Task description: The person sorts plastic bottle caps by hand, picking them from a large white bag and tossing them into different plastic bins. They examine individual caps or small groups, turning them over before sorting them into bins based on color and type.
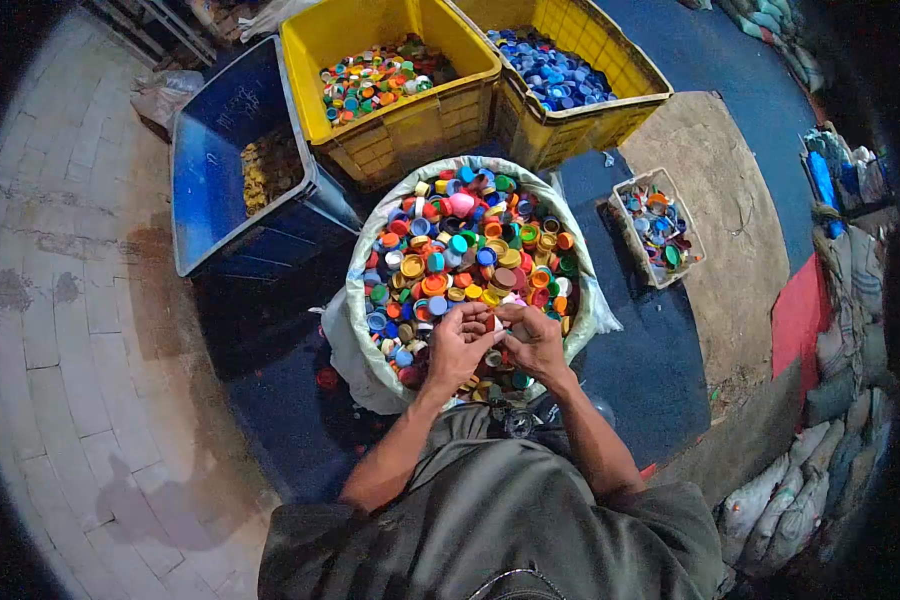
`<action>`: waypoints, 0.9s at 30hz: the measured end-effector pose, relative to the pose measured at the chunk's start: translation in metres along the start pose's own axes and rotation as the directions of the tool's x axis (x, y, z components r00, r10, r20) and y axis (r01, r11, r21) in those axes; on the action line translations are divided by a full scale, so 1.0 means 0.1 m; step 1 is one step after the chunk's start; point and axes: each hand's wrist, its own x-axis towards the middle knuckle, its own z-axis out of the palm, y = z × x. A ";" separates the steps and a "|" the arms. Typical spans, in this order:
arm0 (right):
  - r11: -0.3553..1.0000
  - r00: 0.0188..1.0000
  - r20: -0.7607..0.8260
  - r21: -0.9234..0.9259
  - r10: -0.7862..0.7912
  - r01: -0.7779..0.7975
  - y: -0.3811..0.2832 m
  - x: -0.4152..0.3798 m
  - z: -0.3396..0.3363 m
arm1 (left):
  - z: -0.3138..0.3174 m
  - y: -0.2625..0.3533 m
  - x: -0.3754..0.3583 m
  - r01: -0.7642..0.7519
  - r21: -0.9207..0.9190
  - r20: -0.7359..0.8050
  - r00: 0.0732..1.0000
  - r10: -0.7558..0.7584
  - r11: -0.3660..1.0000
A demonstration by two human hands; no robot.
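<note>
Close over a round sack [360,290] heaped with plastic bottle caps [435,284] of many colours, my two hands come together fingertip to fingertip. Between them is a small red bottle cap [490,323] with a whitish bit at its right side. My left hand [456,350] is closed on the cap from the left, its fingers curled. From the right, my right hand [536,346] pinches at the same cap, thumb and forefinger pressed together. Fingers partly hide the cap.
Behind the sack stand a yellow bin [400,110] of mixed caps and another yellow bin [580,125] of blue caps. A blue bin [220,235] with yellowish contents is at left. A white basket [660,275] of caps sits right; stuffed sacks [770,500] line the far right.
</note>
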 end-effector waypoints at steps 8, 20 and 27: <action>1.000 1.000 0.019 -0.003 0.019 -0.019 -0.01 -0.01 -0.02 | 0.00 -0.10 0.04 -0.118 0.148 0.021 0.993 0.116 0.982; 0.980 0.989 -0.036 -0.146 -0.144 0.138 -0.10 0.01 0.05 | 0.05 0.01 -0.03 -0.199 0.401 -0.012 0.975 0.223 0.894; 0.982 0.989 -0.018 -0.124 -0.149 0.145 -0.13 0.06 0.02 | -0.02 -0.16 0.07 -0.291 0.256 -0.048 0.949 0.313 0.922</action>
